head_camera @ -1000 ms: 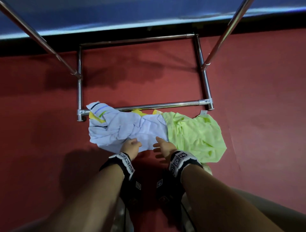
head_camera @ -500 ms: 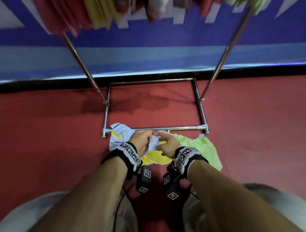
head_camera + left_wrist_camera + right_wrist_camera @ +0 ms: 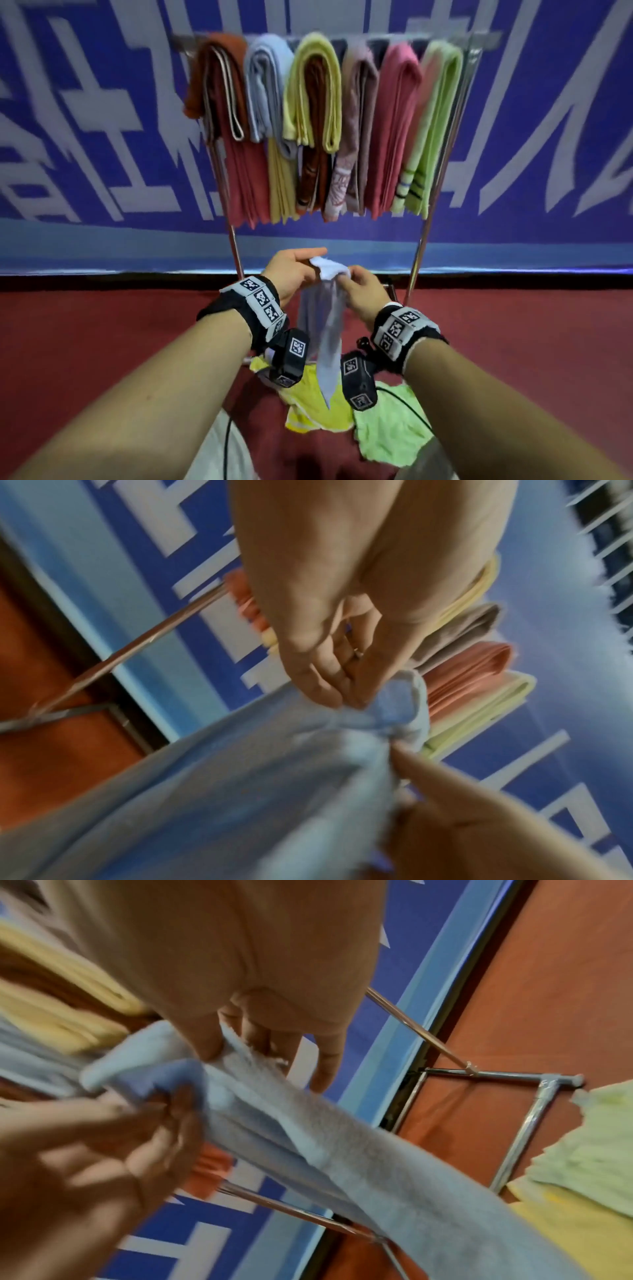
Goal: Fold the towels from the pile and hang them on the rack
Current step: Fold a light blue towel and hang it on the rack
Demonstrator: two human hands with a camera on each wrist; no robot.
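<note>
Pale blue terry towel [image 3: 322, 329] now lifted off pile, dangling mid-view. Left hand [image 3: 294, 274] and right hand [image 3: 364, 291] both pinch top edge. Lime-green towel [image 3: 387, 442] left on floor, 6 o'clock. Folding likely next; chrome rack [image 3: 416, 260] at 12 o'clock.

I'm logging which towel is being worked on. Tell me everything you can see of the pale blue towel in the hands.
The pale blue towel looks like soft terry cloth, lighter, almost white, at its bunched top edge. The left hand and right hand pinch that top edge close together. The rest hangs down in long loose folds, unfolded, narrowing to a point above the yellow towel on the red floor; contact there cannot be told.
</note>
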